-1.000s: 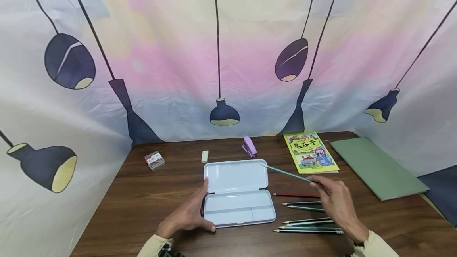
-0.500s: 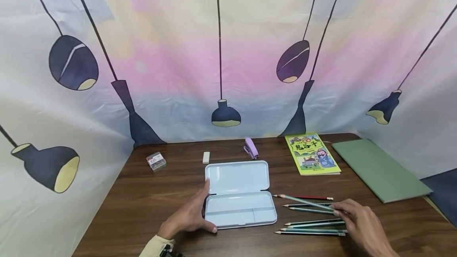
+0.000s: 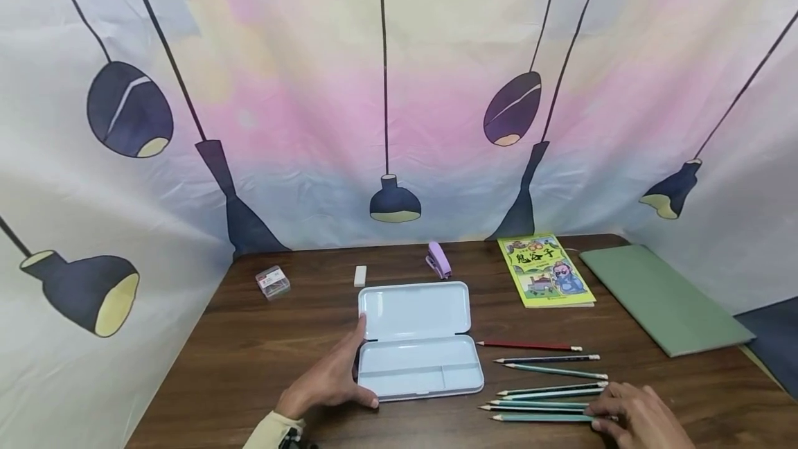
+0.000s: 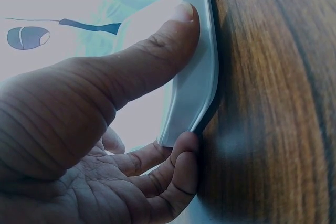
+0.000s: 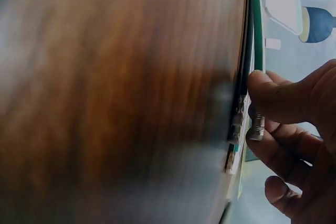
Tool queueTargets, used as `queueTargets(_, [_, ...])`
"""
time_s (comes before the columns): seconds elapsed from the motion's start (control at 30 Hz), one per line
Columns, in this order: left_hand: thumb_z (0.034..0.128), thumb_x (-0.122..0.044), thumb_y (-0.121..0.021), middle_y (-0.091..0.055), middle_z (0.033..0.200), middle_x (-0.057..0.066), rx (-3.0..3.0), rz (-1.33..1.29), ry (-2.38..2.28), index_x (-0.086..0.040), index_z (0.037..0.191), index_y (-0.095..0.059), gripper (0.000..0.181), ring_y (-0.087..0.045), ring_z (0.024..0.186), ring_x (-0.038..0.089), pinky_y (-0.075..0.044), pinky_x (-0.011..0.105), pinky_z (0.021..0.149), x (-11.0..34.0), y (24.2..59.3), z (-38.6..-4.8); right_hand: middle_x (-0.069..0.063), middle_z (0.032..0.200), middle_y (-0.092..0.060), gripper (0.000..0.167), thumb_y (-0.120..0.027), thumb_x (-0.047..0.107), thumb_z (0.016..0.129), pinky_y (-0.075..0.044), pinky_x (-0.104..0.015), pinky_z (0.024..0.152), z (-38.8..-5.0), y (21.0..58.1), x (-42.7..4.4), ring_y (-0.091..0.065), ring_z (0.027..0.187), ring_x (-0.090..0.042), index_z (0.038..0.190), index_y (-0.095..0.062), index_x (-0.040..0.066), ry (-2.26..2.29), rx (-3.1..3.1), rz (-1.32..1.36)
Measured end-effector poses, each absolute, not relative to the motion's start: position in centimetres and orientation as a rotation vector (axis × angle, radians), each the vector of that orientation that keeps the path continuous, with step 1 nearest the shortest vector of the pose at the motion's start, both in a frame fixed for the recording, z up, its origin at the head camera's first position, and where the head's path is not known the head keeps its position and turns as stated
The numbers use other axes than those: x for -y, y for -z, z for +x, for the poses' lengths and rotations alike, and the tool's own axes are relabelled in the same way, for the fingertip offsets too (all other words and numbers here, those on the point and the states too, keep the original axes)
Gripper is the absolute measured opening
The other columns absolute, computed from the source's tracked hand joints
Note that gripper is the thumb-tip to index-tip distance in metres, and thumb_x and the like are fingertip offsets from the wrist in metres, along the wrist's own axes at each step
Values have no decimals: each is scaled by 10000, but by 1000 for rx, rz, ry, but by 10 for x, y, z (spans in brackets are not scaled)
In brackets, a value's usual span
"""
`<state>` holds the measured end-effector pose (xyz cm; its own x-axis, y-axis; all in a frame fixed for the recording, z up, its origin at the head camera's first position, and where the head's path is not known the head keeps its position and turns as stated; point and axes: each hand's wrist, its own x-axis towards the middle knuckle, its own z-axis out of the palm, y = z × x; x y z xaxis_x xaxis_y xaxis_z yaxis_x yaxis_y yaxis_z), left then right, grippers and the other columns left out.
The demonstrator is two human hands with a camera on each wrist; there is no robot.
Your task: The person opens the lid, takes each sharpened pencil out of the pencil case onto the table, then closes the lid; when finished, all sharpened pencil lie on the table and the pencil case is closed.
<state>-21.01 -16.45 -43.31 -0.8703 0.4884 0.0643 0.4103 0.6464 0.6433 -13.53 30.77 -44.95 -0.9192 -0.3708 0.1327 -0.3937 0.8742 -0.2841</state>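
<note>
An open white pencil case [image 3: 416,312] lies on the table with its lid folded back. My left hand [image 3: 332,374] grips the case's left side, thumb at the front corner; in the left wrist view the thumb presses the white wall and the fingertips curl at its edge. My right hand [image 3: 639,416] pinches a green pencil [image 3: 541,418] near its eraser end, at the front of a loose group of pencils [image 3: 551,394]. In the right wrist view, thumb and fingers close on this green pencil [image 5: 258,30] beside a dark one. The case's compartments hold nothing visible.
Farther back lie a red pencil [image 3: 530,346], a white eraser [image 3: 360,276], a purple stapler [image 3: 438,260] and a small clear box [image 3: 273,283]. A yellow book [image 3: 546,270] and a green folder [image 3: 663,298] are at the right. A printed curtain [image 3: 299,123] hangs behind the table.
My right hand has brought the green pencil from over the case's lid rightward and down toward the front of the pencil group. My left hand stays on the case.
</note>
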Motion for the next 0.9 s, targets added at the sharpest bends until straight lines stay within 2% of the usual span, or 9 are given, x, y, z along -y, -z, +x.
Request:
queueTargets(0.2, [540, -377, -856, -176, 1438, 281, -2739, 717, -1016, 18, 1441, -11, 1296, -200, 1301, 362, -199, 497, 1019, 167, 427, -213, 223, 754, -485, 118, -745, 366, 699, -299, -285, 597, -140, 447, -299, -404, 636, 53, 744, -635, 364, -430, 3139, 357])
queueTargets(0.27, [540, -389, -852, -217, 1426, 275, -2741, 721, -998, -6, 1448, -16, 1293, -234, 1289, 352, -215, 495, 1015, 168, 427, -214, 222, 747, -480, 133, -753, 362, 691, -320, -294, 612, -141, 445, -295, -408, 644, 52, 742, -631, 366, -413, 3162, 329])
queueTargets(0.4, [536, -406, -849, -299, 1389, 251, -2746, 767, -985, -84, 1466, -21, 1286, -301, 1251, 321, -258, 498, 992, 168, 428, -213, 243, 766, -474, 145, -752, 381, 690, -372, -318, 649, -146, 440, -283, -453, 705, 31, 764, -627, 380, -395, 3130, 425])
queueTargets(0.5, [534, -413, -849, -284, 1400, 251, -2735, 790, -1009, -115, 1466, 28, 1314, -290, 1259, 322, -252, 502, 993, 168, 430, -213, 234, 804, -511, 135, -743, 378, 705, -403, -370, 708, -157, 434, -264, -518, 799, -37, 785, -636, 361, -403, 3030, 531])
queueTargets(0.6, [523, -416, -853, -333, 1363, 263, -2724, 779, -1047, -116, 1447, 127, 1380, -324, 1241, 323, -251, 503, 992, 168, 431, -213, 101, 924, -593, 170, -727, 286, 750, -422, -451, 775, -177, 427, -239, -558, 919, -174, 904, -675, 238, -466, 2866, 619])
queueTargets(0.67, [510, -413, -861, -399, 1303, 252, -2721, 758, -1074, -123, 1420, 206, 1432, -368, 1208, 306, -257, 498, 988, 167, 431, -213, -26, 1078, -595, 277, -683, 218, 806, -404, -500, 836, -197, 422, -220, -530, 1038, -256, 1069, -647, 139, -567, 2770, 663])
queueTargets(0.7, [502, -411, -865, -433, 1259, 231, -2724, 748, -1082, -130, 1406, 240, 1455, -400, 1174, 293, -270, 496, 979, 167, 432, -213, -98, 1179, -554, 350, -648, 207, 840, -379, -521, 873, -207, 421, -211, -485, 1111, -311, 1165, -598, 89, -643, 2740, 681])
queueTargets(0.77, [488, -404, -873, -471, 1196, 190, -2737, 731, -1096, -140, 1384, 285, 1487, -437, 1119, 278, -301, 486, 956, 166, 432, -212, -173, 1321, -434, 475, -556, 235, 908, -337, -528, 925, -228, 417, -194, -406, 1197, -336, 1324, -445, 34, -806, 2735, 709])
queueTargets(0.9, [483, -414, -873, -489, 1131, 145, -2743, 722, -1107, -125, 1355, 328, 1512, -464, 1071, 279, -335, 474, 924, 164, 434, -211, -205, 1449, -236, 587, -386, 330, 977, -223, -543, 999, -251, 415, -164, -239, 1300, -369, 1434, -206, 11, -1091, 2804, 670])
